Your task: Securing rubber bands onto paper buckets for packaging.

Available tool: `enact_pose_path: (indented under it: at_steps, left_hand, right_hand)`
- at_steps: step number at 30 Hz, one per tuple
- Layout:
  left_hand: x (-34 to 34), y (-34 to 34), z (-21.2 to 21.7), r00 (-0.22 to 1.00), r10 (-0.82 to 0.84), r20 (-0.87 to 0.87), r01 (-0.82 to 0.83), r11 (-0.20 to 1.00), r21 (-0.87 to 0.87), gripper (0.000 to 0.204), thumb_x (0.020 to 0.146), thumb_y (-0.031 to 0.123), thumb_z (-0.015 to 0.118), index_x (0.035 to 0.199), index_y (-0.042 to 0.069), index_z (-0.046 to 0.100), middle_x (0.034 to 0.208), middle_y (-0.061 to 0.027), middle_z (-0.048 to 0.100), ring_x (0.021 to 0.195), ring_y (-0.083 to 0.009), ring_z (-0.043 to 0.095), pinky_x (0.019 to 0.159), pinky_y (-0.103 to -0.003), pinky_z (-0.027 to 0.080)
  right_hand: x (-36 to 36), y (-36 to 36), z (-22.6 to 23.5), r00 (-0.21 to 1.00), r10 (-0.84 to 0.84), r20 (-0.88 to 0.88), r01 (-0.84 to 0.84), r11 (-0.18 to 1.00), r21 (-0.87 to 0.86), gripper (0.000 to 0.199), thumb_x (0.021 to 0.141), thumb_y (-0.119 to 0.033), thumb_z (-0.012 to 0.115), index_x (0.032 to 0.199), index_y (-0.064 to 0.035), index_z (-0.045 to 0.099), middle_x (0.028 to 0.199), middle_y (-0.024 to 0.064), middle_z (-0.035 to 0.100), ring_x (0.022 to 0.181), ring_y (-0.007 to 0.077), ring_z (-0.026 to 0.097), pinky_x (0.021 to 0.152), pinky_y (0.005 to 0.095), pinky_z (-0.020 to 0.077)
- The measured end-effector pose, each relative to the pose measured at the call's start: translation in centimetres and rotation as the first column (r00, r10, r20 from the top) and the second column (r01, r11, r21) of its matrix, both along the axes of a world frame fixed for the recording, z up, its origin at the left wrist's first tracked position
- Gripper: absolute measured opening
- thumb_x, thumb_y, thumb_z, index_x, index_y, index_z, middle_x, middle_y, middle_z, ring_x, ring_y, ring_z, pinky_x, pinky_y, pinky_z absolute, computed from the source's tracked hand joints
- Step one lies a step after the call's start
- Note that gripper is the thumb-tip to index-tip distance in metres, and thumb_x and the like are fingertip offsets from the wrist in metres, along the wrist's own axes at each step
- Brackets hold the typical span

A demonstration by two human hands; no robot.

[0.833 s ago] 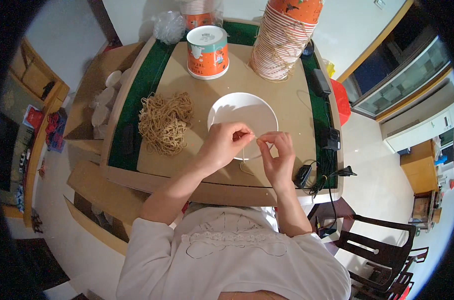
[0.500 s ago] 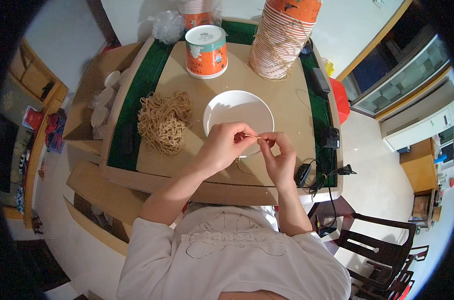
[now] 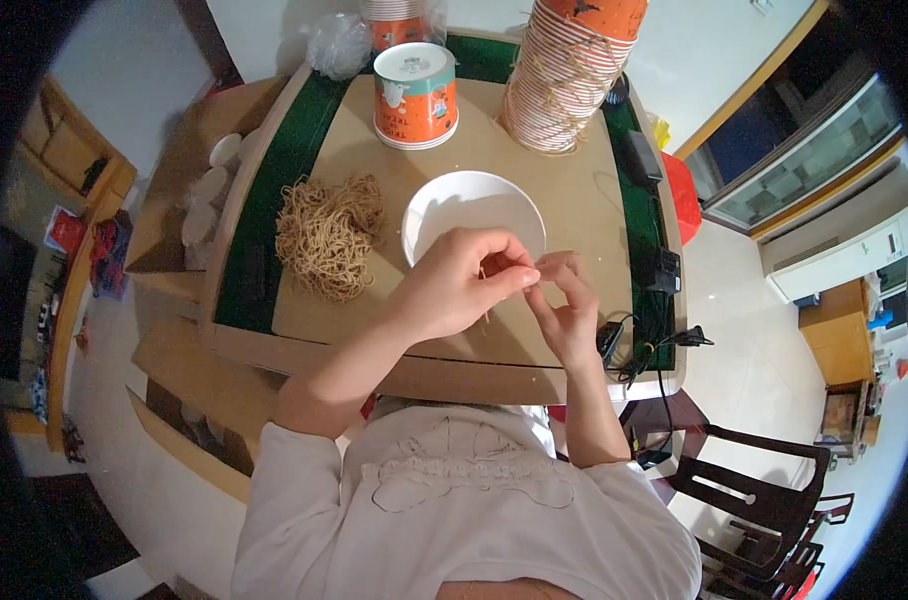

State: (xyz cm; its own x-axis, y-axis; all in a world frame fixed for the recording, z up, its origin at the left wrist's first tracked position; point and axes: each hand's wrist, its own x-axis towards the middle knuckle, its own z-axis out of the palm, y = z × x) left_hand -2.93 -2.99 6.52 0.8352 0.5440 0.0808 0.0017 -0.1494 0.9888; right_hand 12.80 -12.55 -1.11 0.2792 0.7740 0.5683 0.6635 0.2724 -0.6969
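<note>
Pale floor surrounds a tan bench (image 3: 574, 215) edged in green. Left hand (image 3: 454, 285) and right hand (image 3: 566, 310) meet fingertip to fingertip at its near edge, both pinching one thin tan strand (image 3: 485, 296) that hangs roughly upright between them. Just beyond sits one white bowl (image 3: 471, 215); left lies one strand heap (image 3: 327, 235). Farther off: one orange tub (image 3: 415, 95), one cup stack (image 3: 564, 75).

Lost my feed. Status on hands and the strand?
Both hands pinched together, left hand, right hand. Thin strand between them, just in front of the white bowl. Nothing in the way.
</note>
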Motion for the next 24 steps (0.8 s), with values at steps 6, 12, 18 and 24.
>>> enact_pose_path:
  at_steps: [6,12,18,24]
  left_hand:
    - [-0.2,0.1,0.6,0.989,-0.15,0.011,0.149,0.97,-0.19,0.009,0.088,0.01,0.058,0.088,0.001,0.058,0.076,0.0007,0.058,0.069,-0.0035,0.052,0.06,-0.018,0.042]
    - [-1.9,0.8,0.7,0.99,-0.064,0.123,0.09,0.97,-0.225,0.011,0.089,0.012,0.057,0.09,0.001,0.058,0.076,0.0012,0.058,0.066,-0.0029,0.051,0.061,-0.017,0.042]
    - [-6.3,2.3,-0.2,0.985,0.074,-0.153,-0.089,0.991,-0.098,0.007,0.085,0.009,0.061,0.088,0.003,0.059,0.074,0.0013,0.058,0.065,-0.0031,0.051,0.058,-0.017,0.04]
    - [-8.3,2.2,0.7,0.93,0.154,-0.334,-0.117,0.985,0.128,0.005,0.085,0.007,0.062,0.084,0.002,0.061,0.072,0.0017,0.059,0.067,-0.0036,0.054,0.059,-0.019,0.042]
  right_hand:
    - [0.4,0.0,0.0,0.979,-0.005,0.206,0.021,0.997,-0.074,0.024,0.07,0.002,0.068,0.09,-0.0098,0.064,0.091,0.0072,0.055,0.085,0.0255,0.053,0.074,0.0349,0.0445]
    - [2.0,0.2,0.8,0.949,0.185,0.257,-0.127,0.966,-0.225,0.023,0.073,0.003,0.065,0.093,-0.0078,0.062,0.087,0.0109,0.061,0.08,0.0278,0.058,0.072,0.0364,0.0451]
    - [4.3,-0.1,3.1,0.954,0.241,0.177,-0.189,0.945,-0.269,0.014,0.077,-0.001,0.063,0.09,-0.004,0.062,0.081,0.012,0.063,0.076,0.0253,0.061,0.066,0.0334,0.0481]
    - [7.2,1.7,4.0,0.949,0.284,0.138,-0.168,0.824,-0.541,0.006,0.079,-0.001,0.059,0.084,0.0008,0.057,0.067,0.0066,0.057,0.063,0.0125,0.055,0.061,0.0254,0.045]
